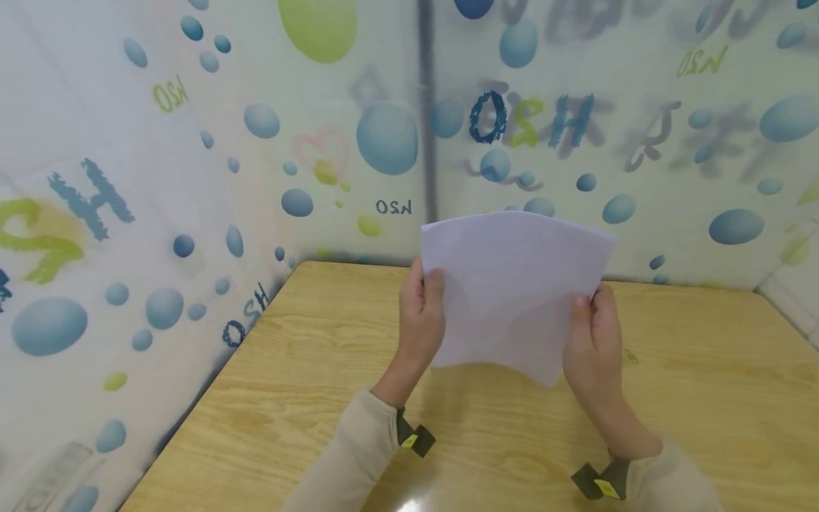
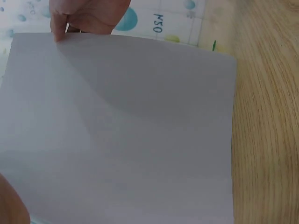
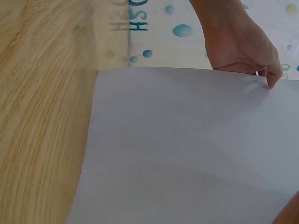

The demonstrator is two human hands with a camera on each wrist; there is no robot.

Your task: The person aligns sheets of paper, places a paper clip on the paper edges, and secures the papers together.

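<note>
Both hands hold up white paper [image 1: 512, 291] by its two side edges, above the table. My left hand [image 1: 422, 313] pinches the left edge, thumb on the near face and fingers behind. On the opposite edge my right hand [image 1: 595, 348] grips the same way, thumb in front. The paper bows slightly, its top edge arched and its lower edge wavy. Across the paper in the left wrist view is the right hand [image 2: 88, 16]; the right wrist view has the left hand [image 3: 243, 46] at the far edge. The fingers behind the paper are mostly hidden.
Beneath the hands lies a wood-grain table [image 1: 288, 398]. A small green paper clip [image 1: 630, 355] rests on it just right of the right hand. White curtain walls [image 1: 345, 92] printed with blue and green bubbles enclose the table's back and left sides.
</note>
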